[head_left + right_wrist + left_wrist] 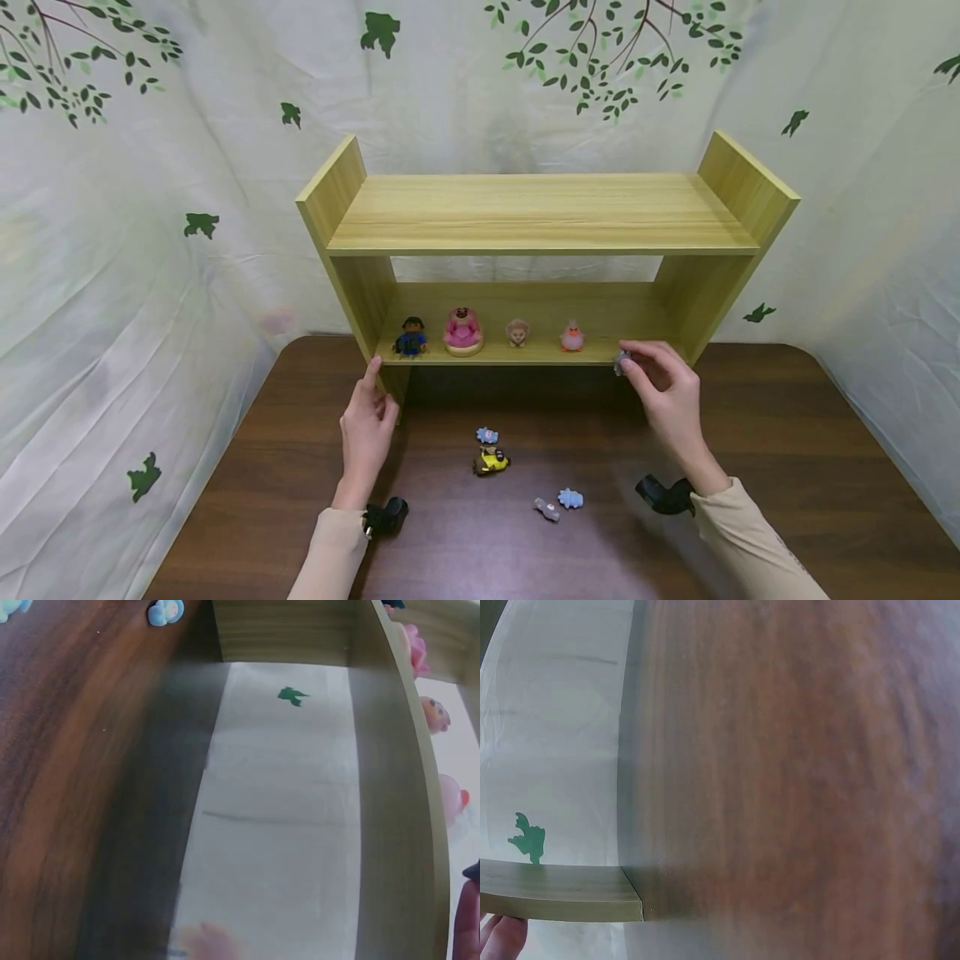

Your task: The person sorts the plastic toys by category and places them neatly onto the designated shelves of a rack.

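My right hand [667, 387] pinches a small grey figurine [621, 362] between thumb and fingers at the front edge of the lower shelf [525, 304], toward its right end. In the right wrist view only a dark tip of the figurine [472, 871] shows beside my fingers. My left hand [365, 429] touches the front edge of the shelf's left side panel [352, 312] with a straight index finger. Along the lower shelf stand a dark-haired figure in blue [410, 337], a pink bear [462, 332], a small lion-like figurine [517, 332] and a pink bird figurine [572, 337].
Below the shelf, the brown table [465, 550] bears a blue figurine [487, 435], a yellow toy vehicle [491, 461], a light-blue figurine [571, 498] and a grey figurine [547, 509]. The wooden upper shelf [540, 212] has raised side panels. Behind hangs a leaf-patterned cloth [247, 175].
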`<state>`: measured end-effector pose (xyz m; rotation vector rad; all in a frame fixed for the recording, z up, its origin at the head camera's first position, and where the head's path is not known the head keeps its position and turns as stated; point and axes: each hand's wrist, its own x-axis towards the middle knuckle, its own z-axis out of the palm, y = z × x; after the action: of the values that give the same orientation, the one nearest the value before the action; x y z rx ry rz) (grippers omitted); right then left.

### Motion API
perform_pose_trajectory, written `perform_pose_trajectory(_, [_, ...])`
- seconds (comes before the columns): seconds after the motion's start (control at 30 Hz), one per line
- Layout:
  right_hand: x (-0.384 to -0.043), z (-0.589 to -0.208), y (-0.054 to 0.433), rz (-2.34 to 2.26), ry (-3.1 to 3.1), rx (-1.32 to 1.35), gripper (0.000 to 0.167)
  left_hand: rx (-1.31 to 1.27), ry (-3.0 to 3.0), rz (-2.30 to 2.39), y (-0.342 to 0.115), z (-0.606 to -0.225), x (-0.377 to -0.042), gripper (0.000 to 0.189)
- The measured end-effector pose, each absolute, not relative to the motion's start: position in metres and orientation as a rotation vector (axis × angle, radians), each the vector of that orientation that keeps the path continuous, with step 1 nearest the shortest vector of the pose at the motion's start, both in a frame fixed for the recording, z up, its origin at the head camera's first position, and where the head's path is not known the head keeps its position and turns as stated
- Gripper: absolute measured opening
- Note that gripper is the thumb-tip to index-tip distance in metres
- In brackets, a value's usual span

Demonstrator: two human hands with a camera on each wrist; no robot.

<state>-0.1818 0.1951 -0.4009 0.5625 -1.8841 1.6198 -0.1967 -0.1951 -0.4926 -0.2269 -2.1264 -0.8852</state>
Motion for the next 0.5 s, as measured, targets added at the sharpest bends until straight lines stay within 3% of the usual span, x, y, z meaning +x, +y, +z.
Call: perform_pose_trajectory(0.5, [-0.179,-0.364,0.191,1.503,-1.96,0.422,0.019,-0.233,-2.128,-0.878,-0.195,-0.492,-0.196,0.079])
